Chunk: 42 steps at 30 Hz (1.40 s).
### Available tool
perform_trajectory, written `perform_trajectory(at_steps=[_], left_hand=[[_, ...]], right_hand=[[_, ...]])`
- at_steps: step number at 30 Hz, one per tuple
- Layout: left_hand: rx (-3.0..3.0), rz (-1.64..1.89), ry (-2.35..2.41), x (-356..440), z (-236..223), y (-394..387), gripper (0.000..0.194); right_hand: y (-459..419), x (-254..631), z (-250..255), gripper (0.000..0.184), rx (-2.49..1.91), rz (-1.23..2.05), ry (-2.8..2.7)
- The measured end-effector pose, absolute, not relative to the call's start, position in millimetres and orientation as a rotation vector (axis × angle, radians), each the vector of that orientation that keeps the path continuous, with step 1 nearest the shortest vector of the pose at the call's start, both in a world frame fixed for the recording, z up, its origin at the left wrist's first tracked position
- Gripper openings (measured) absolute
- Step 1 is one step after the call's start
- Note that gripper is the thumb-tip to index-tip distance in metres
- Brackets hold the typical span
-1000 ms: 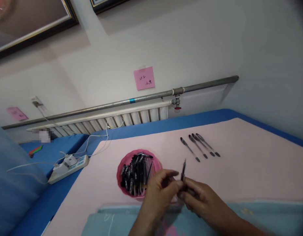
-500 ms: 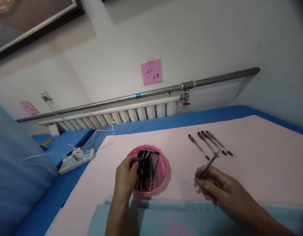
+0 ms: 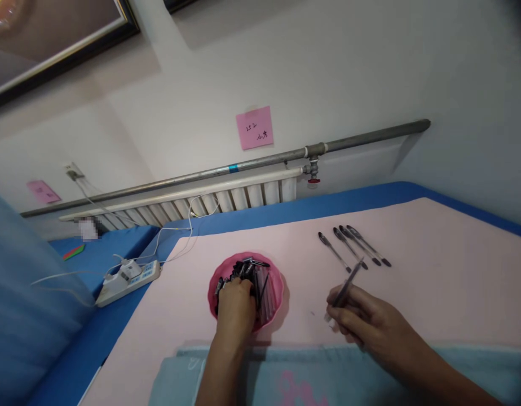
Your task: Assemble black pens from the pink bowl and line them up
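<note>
My left hand (image 3: 236, 309) reaches palm-down into a pink scalloped bowl (image 3: 278, 304). Its fingertips are hidden among black pen parts (image 3: 246, 269), so I cannot see whether they grip any. Clear tubes (image 3: 267, 301) lie at the bowl's right side. On the right, my right hand (image 3: 360, 316) is closed around a pen (image 3: 345, 286), held slanted with its narrow end pointing up and away. Beyond that hand, several black-ended clear pens (image 3: 358, 245) lie roughly parallel on the pink table surface.
A light blue towel (image 3: 252, 375) runs along the near edge of the pink tabletop (image 3: 193, 293). At left, a white power strip (image 3: 129, 285) with plugs and cables sits on blue cloth. A radiator (image 3: 243, 197) and a pipe (image 3: 277, 158) line the wall behind.
My left hand has moved from the bowl's left rim rightward over the pen parts, reaching in among them. The right hand keeps hold of the pen. The view has shifted slightly.
</note>
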<state>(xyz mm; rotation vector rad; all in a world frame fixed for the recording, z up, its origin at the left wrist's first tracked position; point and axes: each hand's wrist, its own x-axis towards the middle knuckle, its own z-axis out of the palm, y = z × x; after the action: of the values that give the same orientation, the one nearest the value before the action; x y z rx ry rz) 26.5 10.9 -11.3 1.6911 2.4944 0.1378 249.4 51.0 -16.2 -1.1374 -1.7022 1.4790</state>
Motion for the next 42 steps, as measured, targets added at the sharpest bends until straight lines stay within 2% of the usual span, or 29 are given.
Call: perform_trajectory(at_steps=[12, 24, 35, 39, 42], left_hand=[[1.629, 0.057, 2.647, 38.7, -11.7, 13.6, 0.025], [1.512, 0.299, 2.624, 16.3, -17.4, 10.7, 0.022], [1.57, 0.24, 2.635, 18.3, -20.1, 13.5, 0.025], [1.586, 0.336, 2.638, 16.2, -18.3, 12.0, 0.024], [1.54, 0.647, 2.541, 25.3, -13.0, 9.0, 0.022]], right_hand=[[46.5, 248.4, -10.2, 0.009, -1.139, 1.437, -1.668], [46.2, 248.7, -9.9, 0.009, -1.151, 1.436, -1.635], [47.7, 250.5, -9.3, 0.008, -1.15, 1.417, -1.699], [47.5, 250.6, -11.1, 0.008, -1.149, 1.432, -1.692], [47.5, 250.0, -11.5, 0.009, -1.137, 1.457, -1.619]])
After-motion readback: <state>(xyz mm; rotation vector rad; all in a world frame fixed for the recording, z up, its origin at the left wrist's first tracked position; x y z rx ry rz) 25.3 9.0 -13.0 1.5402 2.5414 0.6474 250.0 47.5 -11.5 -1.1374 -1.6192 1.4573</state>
